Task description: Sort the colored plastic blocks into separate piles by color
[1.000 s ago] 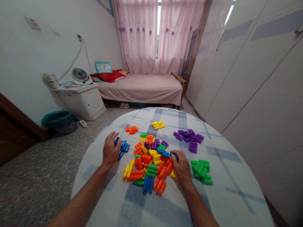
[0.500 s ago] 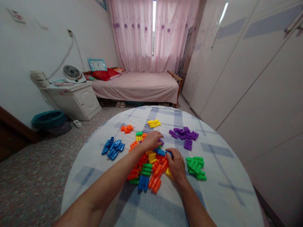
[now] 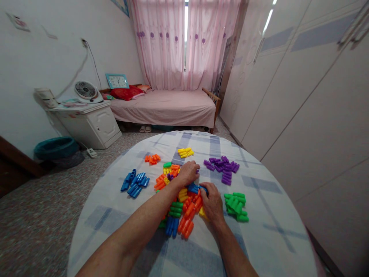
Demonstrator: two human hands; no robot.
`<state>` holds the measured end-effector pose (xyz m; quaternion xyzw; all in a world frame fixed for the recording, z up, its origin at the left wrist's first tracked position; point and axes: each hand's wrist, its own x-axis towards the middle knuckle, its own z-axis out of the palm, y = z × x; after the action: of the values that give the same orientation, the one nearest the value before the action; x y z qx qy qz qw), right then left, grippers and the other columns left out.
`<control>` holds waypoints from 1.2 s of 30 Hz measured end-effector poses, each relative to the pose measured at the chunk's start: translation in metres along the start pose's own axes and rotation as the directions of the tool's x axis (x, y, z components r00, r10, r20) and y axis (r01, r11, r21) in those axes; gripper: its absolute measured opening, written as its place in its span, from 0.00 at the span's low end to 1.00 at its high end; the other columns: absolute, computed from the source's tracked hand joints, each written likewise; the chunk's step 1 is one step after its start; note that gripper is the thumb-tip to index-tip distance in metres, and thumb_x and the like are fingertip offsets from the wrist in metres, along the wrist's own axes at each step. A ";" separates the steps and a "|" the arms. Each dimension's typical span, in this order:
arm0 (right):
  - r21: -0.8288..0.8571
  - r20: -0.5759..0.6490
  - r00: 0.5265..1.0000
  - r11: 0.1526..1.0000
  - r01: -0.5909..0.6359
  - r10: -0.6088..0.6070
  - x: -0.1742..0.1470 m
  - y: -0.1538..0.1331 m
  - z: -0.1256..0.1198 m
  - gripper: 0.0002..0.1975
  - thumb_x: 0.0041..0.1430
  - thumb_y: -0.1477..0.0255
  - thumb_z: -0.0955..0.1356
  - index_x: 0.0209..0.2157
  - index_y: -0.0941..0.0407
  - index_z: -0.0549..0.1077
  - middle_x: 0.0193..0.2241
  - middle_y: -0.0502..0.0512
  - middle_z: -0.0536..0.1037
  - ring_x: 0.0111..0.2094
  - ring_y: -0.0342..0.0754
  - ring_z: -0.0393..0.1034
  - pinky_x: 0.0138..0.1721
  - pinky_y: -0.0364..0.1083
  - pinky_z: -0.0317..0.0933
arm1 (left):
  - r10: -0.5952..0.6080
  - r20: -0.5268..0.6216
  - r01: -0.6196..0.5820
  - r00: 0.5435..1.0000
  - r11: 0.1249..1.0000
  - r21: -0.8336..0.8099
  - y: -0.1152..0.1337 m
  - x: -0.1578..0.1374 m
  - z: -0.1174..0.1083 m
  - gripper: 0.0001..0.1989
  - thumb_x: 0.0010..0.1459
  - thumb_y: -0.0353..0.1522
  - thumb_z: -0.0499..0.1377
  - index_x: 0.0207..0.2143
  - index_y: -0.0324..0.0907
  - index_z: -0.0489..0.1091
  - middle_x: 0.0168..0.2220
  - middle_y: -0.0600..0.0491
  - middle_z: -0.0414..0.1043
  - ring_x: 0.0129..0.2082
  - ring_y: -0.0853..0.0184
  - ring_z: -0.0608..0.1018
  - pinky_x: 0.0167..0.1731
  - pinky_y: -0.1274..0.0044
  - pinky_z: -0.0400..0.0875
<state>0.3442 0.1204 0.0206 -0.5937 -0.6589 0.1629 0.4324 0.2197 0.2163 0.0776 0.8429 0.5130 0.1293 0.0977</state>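
Five single-colour piles (image 3: 234,205), one mixed heap (image 3: 188,215); right hand (image 3: 212,202) grips blue piece (image 3: 204,189); left hand (image 3: 188,172), grip unclear.

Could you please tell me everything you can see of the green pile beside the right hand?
The green pile is a loose cluster of short, rounded-ended, bright pieces that look like plastic. They lie on their sides at mixed angles, some atop others, on the checked tablecloth. The pile sits to the right of the right hand, apart from it. Overlaps prevent an exact count.
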 end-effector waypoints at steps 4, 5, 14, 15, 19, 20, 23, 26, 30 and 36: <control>-0.002 0.006 1.000 1.000 -0.003 0.003 0.000 -0.002 0.000 0.11 0.58 0.71 0.59 0.36 0.55 0.72 0.37 0.56 0.74 0.42 0.50 0.66 0.47 0.50 0.58 | 0.001 -0.018 -0.003 1.000 0.995 -0.105 0.012 0.019 0.002 0.14 0.51 0.32 0.59 0.40 0.40 0.75 0.39 0.47 0.75 0.39 0.61 0.76 0.41 0.72 0.70; -0.005 0.006 1.000 1.000 -0.004 0.004 0.000 -0.002 0.000 0.11 0.58 0.71 0.59 0.36 0.55 0.72 0.37 0.56 0.74 0.42 0.50 0.66 0.47 0.50 0.58 | 0.008 -0.016 -0.010 1.000 0.990 -0.138 0.018 0.026 0.003 0.13 0.50 0.32 0.59 0.39 0.40 0.75 0.37 0.48 0.75 0.38 0.62 0.76 0.40 0.73 0.70; 0.008 0.008 1.000 1.000 -0.012 0.012 -0.001 0.000 0.000 0.11 0.58 0.71 0.59 0.37 0.54 0.72 0.37 0.55 0.75 0.42 0.50 0.67 0.47 0.50 0.59 | 0.078 -0.235 -0.160 0.969 0.920 -0.356 0.041 0.052 0.002 0.19 0.55 0.35 0.58 0.49 0.38 0.70 0.49 0.45 0.70 0.49 0.64 0.73 0.52 0.74 0.66; 0.008 0.006 1.000 1.000 -0.011 0.011 -0.001 0.000 0.000 0.11 0.59 0.71 0.59 0.37 0.54 0.72 0.37 0.55 0.75 0.42 0.50 0.67 0.47 0.49 0.58 | 0.086 -0.280 -0.187 0.956 0.915 -0.357 0.031 0.045 -0.003 0.17 0.56 0.33 0.58 0.48 0.38 0.71 0.49 0.45 0.70 0.50 0.64 0.72 0.53 0.73 0.65; 0.006 -0.003 1.000 1.000 -0.013 0.013 -0.001 -0.001 0.001 0.12 0.59 0.70 0.59 0.37 0.55 0.73 0.37 0.55 0.75 0.42 0.50 0.67 0.46 0.49 0.59 | 0.023 -0.376 -0.132 0.926 0.955 -0.266 -0.034 0.004 -0.026 0.14 0.56 0.31 0.56 0.45 0.39 0.72 0.49 0.46 0.70 0.52 0.63 0.71 0.56 0.71 0.62; 0.003 -0.005 1.000 1.000 -0.015 0.015 -0.001 -0.001 0.001 0.12 0.58 0.70 0.59 0.37 0.55 0.73 0.37 0.55 0.75 0.42 0.50 0.67 0.46 0.49 0.59 | -0.027 -0.372 -0.071 0.928 0.967 -0.245 -0.052 -0.007 -0.030 0.14 0.56 0.33 0.56 0.45 0.40 0.72 0.49 0.46 0.70 0.52 0.62 0.71 0.56 0.70 0.62; 0.001 -0.003 1.000 1.000 -0.016 0.016 0.000 -0.001 0.001 0.12 0.58 0.70 0.60 0.36 0.54 0.73 0.36 0.55 0.75 0.41 0.50 0.67 0.46 0.49 0.59 | -0.163 -0.294 0.097 0.942 0.969 -0.228 -0.097 -0.038 -0.031 0.18 0.57 0.39 0.54 0.46 0.39 0.72 0.50 0.44 0.70 0.52 0.59 0.71 0.56 0.67 0.62; 0.006 0.001 1.000 1.000 -0.015 0.015 0.000 -0.001 0.000 0.12 0.58 0.70 0.59 0.36 0.55 0.73 0.36 0.55 0.75 0.41 0.50 0.67 0.46 0.49 0.59 | -0.180 -0.204 0.122 0.962 0.956 -0.267 -0.115 -0.055 -0.019 0.22 0.59 0.42 0.50 0.47 0.38 0.71 0.49 0.44 0.71 0.52 0.59 0.72 0.55 0.66 0.62; 0.013 -0.003 1.000 1.000 -0.016 0.016 -0.001 -0.003 -0.001 0.12 0.58 0.70 0.59 0.36 0.55 0.73 0.37 0.56 0.75 0.41 0.50 0.67 0.46 0.49 0.59 | -0.158 -0.205 0.078 0.966 0.932 -0.355 -0.104 -0.057 -0.003 0.23 0.62 0.42 0.45 0.48 0.38 0.70 0.49 0.46 0.72 0.51 0.63 0.72 0.54 0.70 0.63; 0.052 -0.017 1.000 0.998 -0.019 0.020 0.000 -0.001 -0.001 0.12 0.58 0.70 0.60 0.37 0.56 0.72 0.37 0.56 0.74 0.42 0.51 0.67 0.47 0.50 0.58 | -0.108 -0.179 0.016 0.978 0.892 -0.451 -0.080 -0.046 0.006 0.22 0.62 0.42 0.46 0.46 0.39 0.72 0.48 0.47 0.72 0.50 0.63 0.72 0.54 0.71 0.63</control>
<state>0.3438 0.1194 0.0219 -0.5900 -0.6449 0.1789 0.4516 0.1343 0.2118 0.0429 0.7639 0.5033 0.3242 0.2410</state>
